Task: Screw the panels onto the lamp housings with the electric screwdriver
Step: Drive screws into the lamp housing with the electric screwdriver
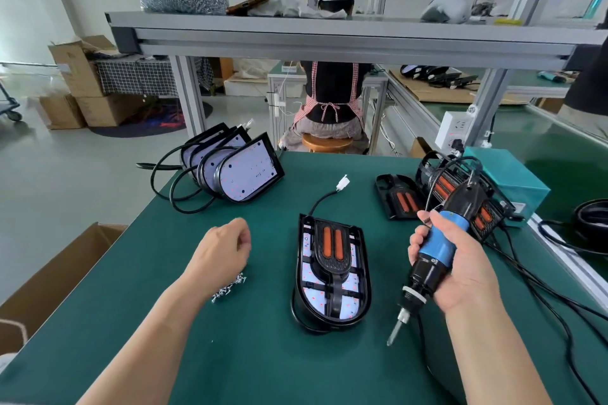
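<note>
In the head view the housing (366,276) lies mid-counter (263,355) with the panel (332,250) laid on it. At its 3 o'clock the right hand (460,260) grips the screwdriver (431,260), bit down and clear of the lamp. At 9 o'clock the left hand (227,246) hovers over the screws (230,288), fingers curled; whether it holds one cannot be told. An unsteadied panel may shift, a tilted bit could slip and scar it, and the cable (526,276) might snag.

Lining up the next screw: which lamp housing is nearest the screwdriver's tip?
The lone lamp housing lying flat mid-table, just left of the screwdriver. The others: a leaning row far left, a pile by the teal box.
</note>
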